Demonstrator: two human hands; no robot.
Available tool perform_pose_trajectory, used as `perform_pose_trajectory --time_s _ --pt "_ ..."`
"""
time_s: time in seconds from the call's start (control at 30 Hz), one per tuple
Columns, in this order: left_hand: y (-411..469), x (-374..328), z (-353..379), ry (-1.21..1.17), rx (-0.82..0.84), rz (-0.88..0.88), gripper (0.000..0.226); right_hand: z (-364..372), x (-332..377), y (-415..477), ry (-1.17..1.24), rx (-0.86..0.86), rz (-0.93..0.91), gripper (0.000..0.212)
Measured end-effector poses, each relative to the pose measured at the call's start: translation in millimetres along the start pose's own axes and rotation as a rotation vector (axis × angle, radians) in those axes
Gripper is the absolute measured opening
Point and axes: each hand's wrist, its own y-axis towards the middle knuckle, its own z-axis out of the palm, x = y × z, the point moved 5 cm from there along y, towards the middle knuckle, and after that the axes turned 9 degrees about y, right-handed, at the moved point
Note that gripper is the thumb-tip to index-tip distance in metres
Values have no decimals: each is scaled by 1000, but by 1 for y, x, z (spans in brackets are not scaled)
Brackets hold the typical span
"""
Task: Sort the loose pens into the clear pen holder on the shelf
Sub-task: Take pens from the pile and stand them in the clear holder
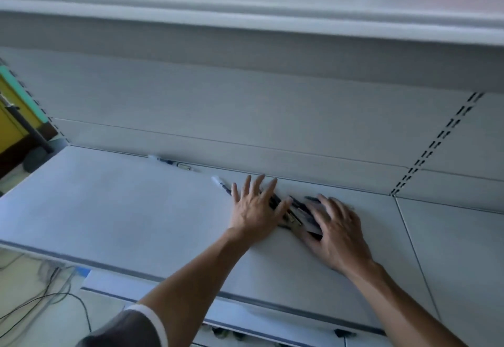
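Several loose pens [293, 210] lie in a heap on the white shelf [122, 205], between my two hands. My left hand [255, 210] lies flat with fingers spread, pressing on the heap's left side. My right hand [336, 226] covers the right side, fingers slightly bent over a clear boxy object [311, 224] that may be the pen holder; blur hides whether the fingers grip it. One pen [221, 184] pokes out beyond my left fingers. Another pen [170, 162] lies alone along the back wall.
The shelf's back panel [245, 117] rises right behind the pens, and an upper shelf [245, 11] overhangs. A slotted upright [433, 147] runs at the right. Lower shelves and cables [46, 292] on the floor show at the bottom left.
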Motion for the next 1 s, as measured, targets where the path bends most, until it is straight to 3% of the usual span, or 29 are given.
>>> perform_pose_trajectory --time_s 0.13,0.23,0.37,0.7,0.9,1.0 --pt "12 69 -34 -70 -293 -183 75 5 5 -1 17 0 28 84" --pt "26 137 -36 16 -144 -372 71 7 6 0 14 -2 50 89" --pt "30 154 -24 9 -15 -348 75 8 5 -1 -10 4 79 96" --pt "-11 9 9 -131 12 -53 78 2 2 -9 42 57 120 114" --pt "-20 -46 18 -132 64 -6 70 -9 -23 -27 52 11 156 76" --pt "-28 -94 28 -174 74 41 65 -16 -47 -44 74 -7 185 74"
